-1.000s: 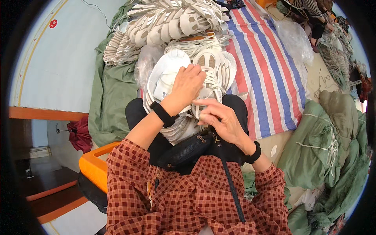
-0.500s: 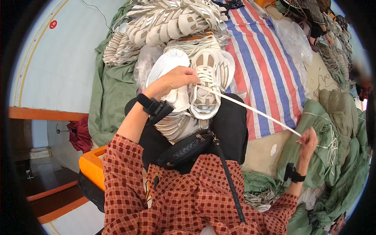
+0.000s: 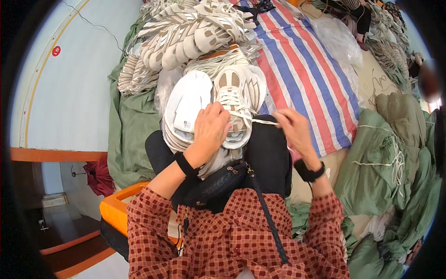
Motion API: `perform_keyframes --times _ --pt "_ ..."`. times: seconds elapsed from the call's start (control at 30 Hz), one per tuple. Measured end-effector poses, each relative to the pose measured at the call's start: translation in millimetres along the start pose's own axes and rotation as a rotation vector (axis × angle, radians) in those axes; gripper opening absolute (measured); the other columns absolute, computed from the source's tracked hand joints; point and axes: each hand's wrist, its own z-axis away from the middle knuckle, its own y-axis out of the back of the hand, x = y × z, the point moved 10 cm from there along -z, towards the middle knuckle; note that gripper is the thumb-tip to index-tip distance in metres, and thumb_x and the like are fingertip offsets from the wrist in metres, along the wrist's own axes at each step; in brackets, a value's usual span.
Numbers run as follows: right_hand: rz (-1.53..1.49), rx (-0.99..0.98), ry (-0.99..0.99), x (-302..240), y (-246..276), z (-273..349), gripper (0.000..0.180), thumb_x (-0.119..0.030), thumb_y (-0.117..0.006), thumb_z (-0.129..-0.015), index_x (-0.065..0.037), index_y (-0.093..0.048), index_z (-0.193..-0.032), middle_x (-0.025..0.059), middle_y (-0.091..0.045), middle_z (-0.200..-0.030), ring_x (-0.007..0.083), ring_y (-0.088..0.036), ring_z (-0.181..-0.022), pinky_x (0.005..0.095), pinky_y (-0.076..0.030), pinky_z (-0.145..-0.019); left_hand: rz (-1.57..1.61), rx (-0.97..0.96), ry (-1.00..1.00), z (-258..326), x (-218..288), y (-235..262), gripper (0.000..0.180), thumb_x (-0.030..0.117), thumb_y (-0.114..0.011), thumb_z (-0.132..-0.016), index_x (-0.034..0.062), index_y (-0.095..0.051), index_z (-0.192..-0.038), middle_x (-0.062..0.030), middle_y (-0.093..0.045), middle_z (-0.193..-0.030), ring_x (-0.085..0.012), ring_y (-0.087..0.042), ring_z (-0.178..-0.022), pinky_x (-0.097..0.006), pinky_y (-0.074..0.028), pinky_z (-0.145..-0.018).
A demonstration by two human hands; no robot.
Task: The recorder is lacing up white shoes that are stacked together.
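Observation:
A beige and white shoe upper [image 3: 230, 88], partly laced, lies over my lap with its toe pointing away. My left hand [image 3: 212, 128] is closed at its left side near the collar, fingers curled against the edge; the fingertips are partly hidden. Off to the right of the upper, my right hand [image 3: 296, 134] pinches the end of a white shoelace [image 3: 265, 122], which runs from the upper's eyelets. Beside it on the left lies a white insole-shaped piece [image 3: 191, 100] with a small printed label. More uppers [image 3: 254, 95] are stacked underneath.
Beyond my lap sits a large heap of beige uppers [image 3: 195, 42]. A striped red, white and blue sheet [image 3: 309, 83] spreads to the right, with clear plastic [image 3: 337, 39] and green sacks [image 3: 371, 167] farther over. A black bag [image 3: 216, 183] rests at my waist. Another person is at the upper right.
My right hand has come in from far right toward the shoe upper, still holding the lace, whose visible stretch is shorter. My left hand has moved down from the lacing to the upper's left side.

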Motion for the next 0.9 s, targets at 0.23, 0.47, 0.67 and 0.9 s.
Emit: perform_keyframes --times 0.23,0.47,0.67,0.9 --pt "0.313 -0.072 0.157 -18.5 -90.4 -41.9 0.017 -0.012 -0.058 -0.079 -0.006 -0.058 -0.095 0.0146 -0.061 -0.089 0.0342 -0.061 -0.079 0.0421 -0.049 -0.069 0.023 -0.100 -0.008 13.4 10.8 -14.8 0.010 0.007 -0.063 -0.075 0.0060 -0.054 -0.079 -0.0102 -0.053 -0.073 -0.0313 -0.053 -0.071 -0.040 -0.042 -0.064" --pt "0.533 -0.146 0.197 -38.3 -91.9 -37.5 0.018 -0.009 -0.057 -0.079 -0.005 -0.057 -0.097 0.0145 -0.059 -0.091 0.0341 -0.061 -0.080 0.0435 -0.048 -0.066 0.322 -0.458 0.114 60.9 23.0 -15.3 0.013 0.010 -0.062 -0.076 0.0043 -0.051 -0.081 -0.0115 -0.054 -0.068 -0.0316 -0.056 -0.066 -0.039 -0.043 -0.060" --pt "0.731 -0.027 0.432 -62.6 -108.6 -34.3 0.017 -0.007 -0.062 -0.073 -0.003 -0.054 -0.087 0.0166 -0.051 -0.086 0.0361 -0.060 -0.074 0.0460 -0.048 -0.065 0.332 -0.410 0.129 61.5 26.8 2.9 0.014 0.009 -0.063 -0.076 0.0039 -0.051 -0.081 -0.0110 -0.054 -0.069 -0.0308 -0.056 -0.067 -0.038 -0.043 -0.060" --pt "0.662 -0.246 0.213 -37.1 -108.0 -58.2 0.014 -0.008 -0.059 -0.073 -0.004 -0.057 -0.087 0.0143 -0.061 -0.085 0.0336 -0.062 -0.077 0.0440 -0.048 -0.066 0.334 -0.371 0.129 69.8 17.0 8.3 0.014 0.008 -0.062 -0.075 0.0040 -0.051 -0.081 -0.0118 -0.054 -0.070 -0.0318 -0.057 -0.069 -0.039 -0.043 -0.060"
